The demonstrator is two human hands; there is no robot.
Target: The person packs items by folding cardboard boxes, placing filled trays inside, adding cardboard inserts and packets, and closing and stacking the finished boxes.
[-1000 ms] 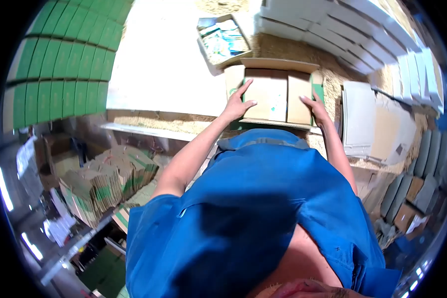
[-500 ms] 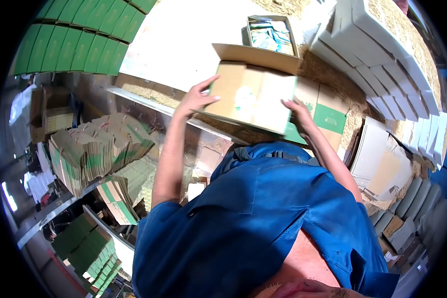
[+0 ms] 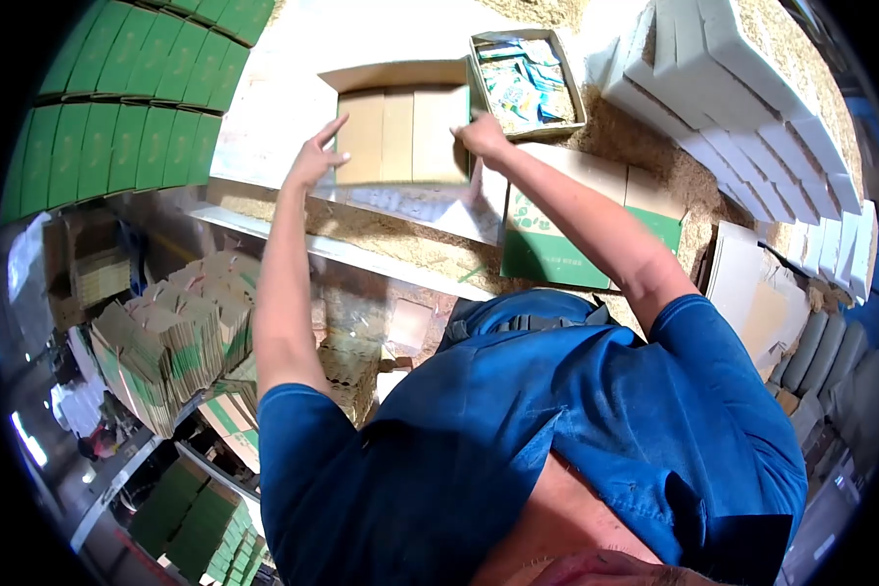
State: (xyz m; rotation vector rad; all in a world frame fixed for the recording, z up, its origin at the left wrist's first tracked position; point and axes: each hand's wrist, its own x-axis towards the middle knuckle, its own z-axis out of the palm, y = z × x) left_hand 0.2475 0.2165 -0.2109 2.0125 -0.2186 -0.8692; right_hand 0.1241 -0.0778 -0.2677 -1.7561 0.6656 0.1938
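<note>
An open cardboard box [image 3: 384, 137] with a raised back flap stands on the white tabletop, its bare brown inside showing. My left hand [image 3: 317, 158] is at its left side, thumb and forefinger spread. At its right wall is my right hand [image 3: 482, 139], with the fingers bent against the edge; the grip is partly hidden. Close behind the right hand sits a tray box [image 3: 529, 83] of blue and white packets. A flat green and brown carton [image 3: 557, 244] lies to the right, nearer my body.
Rows of green boxes [image 3: 117, 146] stand at the left. White foam blocks [image 3: 713, 107] are stacked at the right, beside flat cardboard sheets [image 3: 737, 278]. Folded cartons [image 3: 171, 337] fill the lower left. Loose grain-like material surrounds the flat carton.
The open box has moved left across the white surface with both hands beside it. More of the flat green and brown carton shows. The camera view has shifted too.
</note>
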